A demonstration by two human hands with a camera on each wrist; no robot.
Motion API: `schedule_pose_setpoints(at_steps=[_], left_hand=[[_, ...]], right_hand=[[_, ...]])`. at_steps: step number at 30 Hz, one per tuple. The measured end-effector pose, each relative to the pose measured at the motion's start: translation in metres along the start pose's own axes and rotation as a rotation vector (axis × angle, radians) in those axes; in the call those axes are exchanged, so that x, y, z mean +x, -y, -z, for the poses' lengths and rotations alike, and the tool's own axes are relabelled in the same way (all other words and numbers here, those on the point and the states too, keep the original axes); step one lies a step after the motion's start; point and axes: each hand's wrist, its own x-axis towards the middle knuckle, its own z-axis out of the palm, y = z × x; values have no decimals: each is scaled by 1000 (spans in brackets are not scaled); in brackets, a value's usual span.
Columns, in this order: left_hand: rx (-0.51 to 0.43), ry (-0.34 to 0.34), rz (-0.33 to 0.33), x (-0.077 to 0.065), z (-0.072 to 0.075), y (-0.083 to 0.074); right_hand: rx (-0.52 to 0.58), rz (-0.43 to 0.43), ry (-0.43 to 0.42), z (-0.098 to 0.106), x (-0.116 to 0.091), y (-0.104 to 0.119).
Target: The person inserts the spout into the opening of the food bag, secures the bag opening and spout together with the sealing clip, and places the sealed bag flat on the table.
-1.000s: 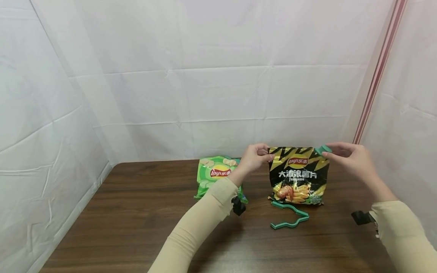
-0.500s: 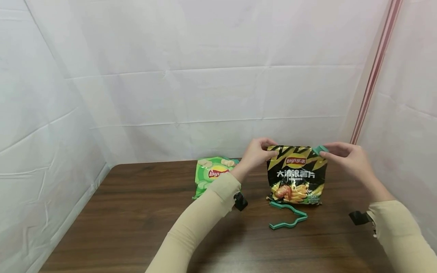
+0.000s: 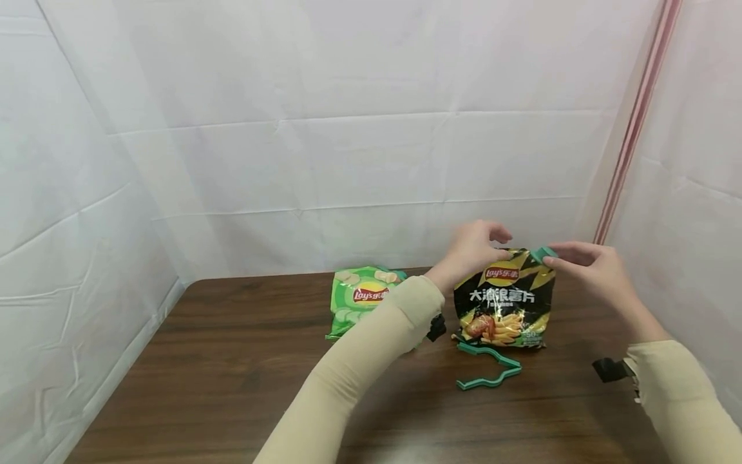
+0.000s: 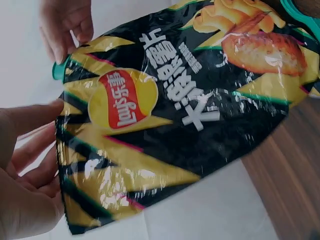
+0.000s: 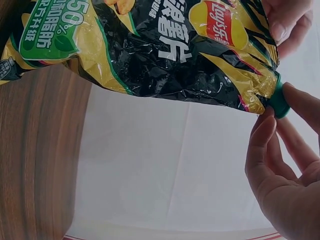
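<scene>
A black-and-yellow chip bag [image 3: 503,303] stands upright on the table, its top edge raised. My right hand [image 3: 599,267] pinches a small green clip [image 5: 279,101] at the bag's top right corner, thumb on one side and fingers on the other. Along the same top edge is my left hand [image 3: 466,251], its thumb and fingers apart. In the left wrist view its thumb lies at the bag's edge, with the fingers partly behind the bag. In front of the bag lies a spread, V-shaped green bag clip [image 3: 491,367].
A green chip bag [image 3: 362,296] lies to the left, partly covered by my left sleeve, with a teal piece [image 3: 400,275] at its top right. The brown wooden table [image 3: 232,348] meets white cloth walls [image 3: 290,167] at the back and sides.
My left hand has let go of the bag's top left corner and moved right along the top edge. The right hand keeps pinching the green clip at the right corner.
</scene>
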Motion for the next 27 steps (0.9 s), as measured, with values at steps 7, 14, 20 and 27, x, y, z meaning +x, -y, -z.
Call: schedule_pose_setpoints(at_steps=[7,14,20,27], left_hand=[[190,50,33,2,-10,-8],[225,22,48,-4,-19,-9],[103,7,106,-9,-26,-9],[31,-43,96,-14,-36,-6]], right_hand=[[-1,8,-6,0,0,2],[6,1,-8,1,-2,5],[4,23,2,1,-4,7],[-10,22,1,1,-6,6]])
